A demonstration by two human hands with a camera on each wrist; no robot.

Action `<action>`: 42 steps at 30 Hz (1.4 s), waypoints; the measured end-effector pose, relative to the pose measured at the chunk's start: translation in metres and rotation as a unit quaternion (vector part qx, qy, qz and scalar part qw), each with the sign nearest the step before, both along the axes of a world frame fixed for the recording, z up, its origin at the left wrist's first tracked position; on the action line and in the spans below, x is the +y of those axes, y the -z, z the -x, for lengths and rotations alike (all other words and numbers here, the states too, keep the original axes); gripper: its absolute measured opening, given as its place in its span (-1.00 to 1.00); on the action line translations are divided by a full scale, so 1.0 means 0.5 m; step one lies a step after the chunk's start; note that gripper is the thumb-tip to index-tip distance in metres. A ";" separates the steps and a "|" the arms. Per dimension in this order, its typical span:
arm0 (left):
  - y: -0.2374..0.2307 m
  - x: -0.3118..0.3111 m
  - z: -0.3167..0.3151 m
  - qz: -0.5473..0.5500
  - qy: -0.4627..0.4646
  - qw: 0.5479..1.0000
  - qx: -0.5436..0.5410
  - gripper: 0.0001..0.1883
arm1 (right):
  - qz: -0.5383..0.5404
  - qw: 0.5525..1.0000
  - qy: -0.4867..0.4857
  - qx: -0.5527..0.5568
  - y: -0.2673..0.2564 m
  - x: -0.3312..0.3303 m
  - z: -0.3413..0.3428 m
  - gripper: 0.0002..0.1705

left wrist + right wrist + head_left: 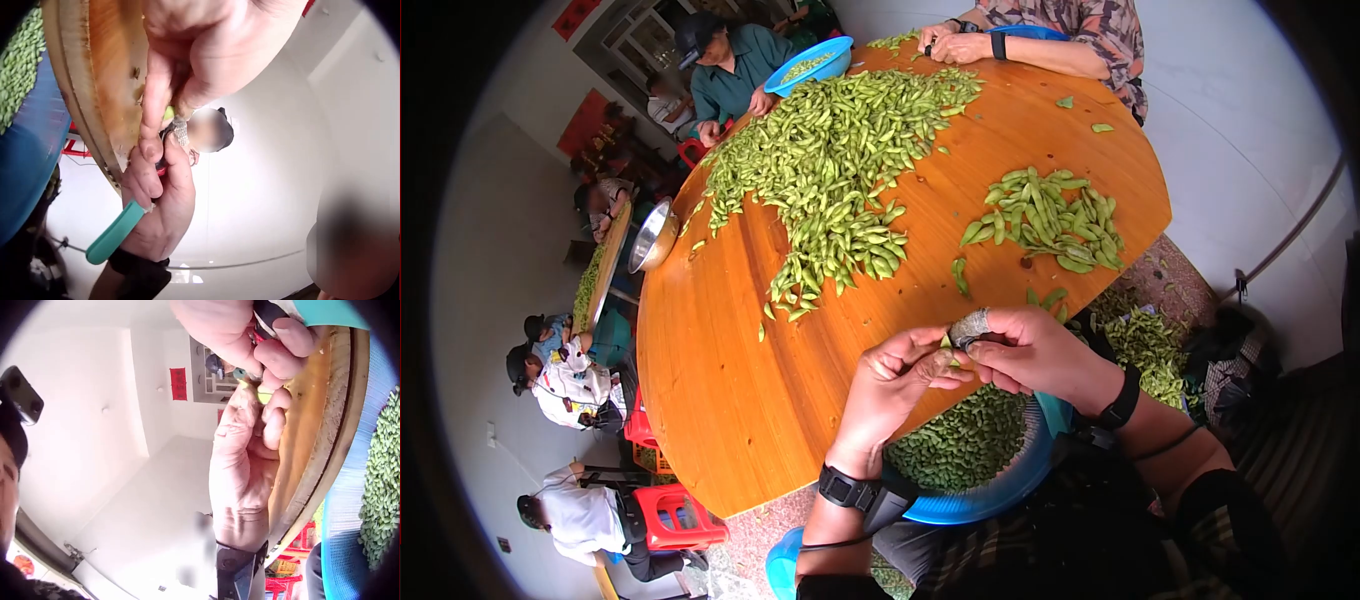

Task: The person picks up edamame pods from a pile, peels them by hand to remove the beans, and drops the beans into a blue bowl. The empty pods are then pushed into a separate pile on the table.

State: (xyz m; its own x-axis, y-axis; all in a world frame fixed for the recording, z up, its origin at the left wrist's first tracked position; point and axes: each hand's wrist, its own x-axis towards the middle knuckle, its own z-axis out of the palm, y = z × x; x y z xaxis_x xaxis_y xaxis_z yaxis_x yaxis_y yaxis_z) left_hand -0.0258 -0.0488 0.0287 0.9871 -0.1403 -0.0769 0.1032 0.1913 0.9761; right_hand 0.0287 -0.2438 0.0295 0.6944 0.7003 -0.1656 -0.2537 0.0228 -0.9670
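Observation:
My left hand (900, 380) pinches a green soybean pod (264, 398) between thumb and fingers, above the table's near edge. Right up against it, my right hand (1045, 355) has grey wrapping (970, 326) round one finger. Its fingers curl round a small tool with a flat teal handle (115, 232), which sticks out past the palm; the tool's working end is hidden between the hands. Below both hands stands a blue basin (1000, 503) holding many shelled green beans (960, 440).
On the round wooden table (730, 400) lie a large heap of pods (830, 150) and a smaller pile (1050, 220) at the right. A metal bowl (654, 237) is at its left edge. Empty-looking husks (1145, 350) lie at the lower right. Other people sit around.

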 end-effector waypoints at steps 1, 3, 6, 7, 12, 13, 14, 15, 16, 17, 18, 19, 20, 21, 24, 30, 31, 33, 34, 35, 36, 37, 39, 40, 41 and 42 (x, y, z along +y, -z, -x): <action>0.003 0.000 0.001 0.000 -0.001 1.000 -0.001 -0.79 | 0.004 1.000 -0.003 -0.003 -0.004 0.000 0.002 -0.86; 0.015 -0.002 0.002 -0.026 -0.021 0.999 -0.009 -0.76 | 0.013 1.000 0.001 -0.016 -0.010 -0.002 0.006 -0.85; 0.020 -0.024 0.014 -0.119 -0.099 0.987 -0.037 -0.77 | 0.032 0.999 0.009 -0.031 -0.020 -0.005 0.013 -0.85; 0.023 -0.028 0.019 -0.119 -0.100 0.987 -0.037 -0.77 | 0.039 0.999 0.013 -0.034 -0.022 -0.006 0.015 -0.84; 0.025 -0.049 0.034 -0.315 -0.180 0.919 -0.155 -0.82 | 0.046 0.997 0.001 -0.057 -0.013 -0.005 0.019 -0.83; 0.026 -0.051 0.035 -0.316 -0.180 0.919 -0.155 -0.82 | 0.047 0.997 -0.004 -0.062 -0.012 -0.005 0.020 -0.82; 0.029 -0.051 0.036 -0.333 -0.183 0.911 -0.159 -0.82 | 0.047 0.997 -0.004 -0.062 -0.012 -0.006 0.021 -0.82; 0.031 -0.052 0.037 -0.350 -0.186 0.903 -0.163 -0.82 | 0.047 0.997 -0.004 -0.061 -0.011 -0.006 0.022 -0.83; 0.029 -0.053 0.039 -0.351 -0.187 0.903 -0.163 -0.82 | 0.048 0.997 -0.004 -0.060 -0.011 -0.005 0.023 -0.83; 0.026 -0.054 0.041 -0.371 -0.187 0.895 -0.162 -0.83 | 0.048 0.997 -0.004 -0.060 -0.010 -0.005 0.024 -0.83; 0.024 -0.056 0.041 -0.390 -0.188 0.887 -0.161 -0.84 | 0.045 0.997 -0.003 -0.059 -0.008 -0.005 0.024 -0.83; 0.024 -0.057 0.041 -0.390 -0.187 0.887 -0.161 -0.84 | 0.043 0.997 -0.001 -0.057 -0.007 -0.004 0.025 -0.84; 0.025 -0.059 0.041 -0.396 -0.189 0.883 -0.167 -0.84 | 0.043 0.997 -0.001 -0.056 -0.007 -0.004 0.025 -0.84; 0.025 -0.060 0.041 -0.402 -0.191 0.878 -0.174 -0.83 | 0.042 0.998 0.002 -0.053 -0.007 -0.004 0.025 -0.84; 0.020 -0.062 0.043 -0.395 -0.184 0.886 -0.156 -0.83 | 0.037 0.998 0.004 -0.052 -0.004 -0.004 0.024 -0.84; 0.033 -0.028 0.039 -0.244 -0.111 0.957 -0.113 -0.86 | 0.022 1.000 -0.006 -0.008 0.002 -0.007 0.020 -0.83; 0.033 -0.021 0.038 -0.244 -0.111 0.957 -0.113 -0.86 | 0.021 1.000 -0.006 0.010 -0.001 -0.007 0.022 -0.83; 0.031 -0.009 0.034 -0.147 -0.078 0.984 -0.070 -0.86 | 0.023 1.000 -0.010 0.013 -0.009 -0.007 0.023 -0.83; 0.029 -0.006 0.032 -0.147 -0.078 0.984 -0.069 -0.86 | 0.025 1.000 -0.012 0.015 -0.013 -0.007 0.023 -0.82; 0.027 -0.003 0.030 -0.087 -0.068 0.993 -0.045 -0.85 | 0.025 0.999 -0.012 0.016 -0.017 -0.008 0.022 -0.82; 0.026 0.000 0.028 -0.026 -0.058 0.998 -0.020 -0.85 | 0.026 0.999 -0.013 0.017 -0.020 -0.009 0.021 -0.82; 0.033 0.007 0.024 0.018 -0.045 0.999 -0.005 -0.83 | 0.026 0.999 -0.014 0.019 -0.022 -0.009 0.021 -0.82; 0.029 0.009 0.026 0.064 -0.045 0.997 0.023 -0.82 | 0.028 0.999 -0.023 0.028 -0.021 -0.010 0.017 -0.82; 0.028 0.010 0.026 0.109 -0.043 0.992 0.051 -0.81 | 0.029 0.998 -0.030 0.036 -0.020 -0.011 0.016 -0.82; 0.030 0.012 0.025 0.110 -0.044 0.992 0.051 -0.81 | 0.030 0.998 -0.031 0.037 -0.021 -0.009 0.018 -0.82; 0.033 0.015 0.023 0.115 -0.045 0.990 0.065 -0.80 | 0.031 0.999 -0.027 0.020 -0.024 -0.006 0.020 -0.82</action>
State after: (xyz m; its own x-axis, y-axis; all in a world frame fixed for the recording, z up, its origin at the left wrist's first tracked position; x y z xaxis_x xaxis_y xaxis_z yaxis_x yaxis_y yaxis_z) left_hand -0.0375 -0.0413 0.0122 0.9801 -0.0813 -0.1812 0.1986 0.4207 0.8852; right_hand 0.0188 -0.2468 0.0413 0.6480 0.7243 -0.2357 -0.2908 -0.0507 -0.9554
